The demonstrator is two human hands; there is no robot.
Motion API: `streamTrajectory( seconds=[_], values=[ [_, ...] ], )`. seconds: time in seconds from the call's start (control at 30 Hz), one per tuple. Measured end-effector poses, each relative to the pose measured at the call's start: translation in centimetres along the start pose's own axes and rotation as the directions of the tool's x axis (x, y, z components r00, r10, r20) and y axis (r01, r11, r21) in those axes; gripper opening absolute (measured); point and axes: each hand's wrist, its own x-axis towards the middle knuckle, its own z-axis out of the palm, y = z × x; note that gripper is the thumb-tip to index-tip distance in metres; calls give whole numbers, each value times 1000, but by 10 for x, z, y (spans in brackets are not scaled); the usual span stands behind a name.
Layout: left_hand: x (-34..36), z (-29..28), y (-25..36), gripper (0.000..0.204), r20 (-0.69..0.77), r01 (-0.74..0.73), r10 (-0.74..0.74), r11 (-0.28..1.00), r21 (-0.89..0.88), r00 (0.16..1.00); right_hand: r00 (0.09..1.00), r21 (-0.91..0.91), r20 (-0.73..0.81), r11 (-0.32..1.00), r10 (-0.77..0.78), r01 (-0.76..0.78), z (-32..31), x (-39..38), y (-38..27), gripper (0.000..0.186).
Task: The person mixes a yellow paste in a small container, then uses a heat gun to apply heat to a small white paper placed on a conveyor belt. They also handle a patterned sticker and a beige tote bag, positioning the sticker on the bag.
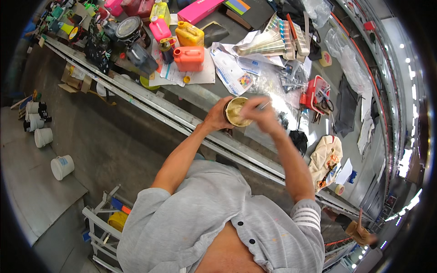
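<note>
My left hand is wrapped around the side of a small round tub and holds it tilted over the near edge of the table. Inside the tub is a pale yellow, creamy paste. Over the tub's right side, my right hand is closed and smeared by motion. A short grey end of a thin tool sticks out of its grip; the tool's other end is hidden by the hand and the tub.
An orange jug, a yellow jug and a pink bottle stand beyond the tub. Fanned colour swatches and a red basket with scissors lie to the right. White buckets stand at left; another person is at far right.
</note>
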Motion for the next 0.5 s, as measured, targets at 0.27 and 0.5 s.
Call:
streamTrajectory(
  seconds=[0.27,0.5],
  values=[
    [2,-4,5,95,33,-77,76,997,26,997,986,-50,-105,991,-127,123,30,1,11,15],
    [0,-2,3,92,20,-15,14,999,37,1000,852,371,-524,907,28,199,25,33,-6,17]
  ],
)
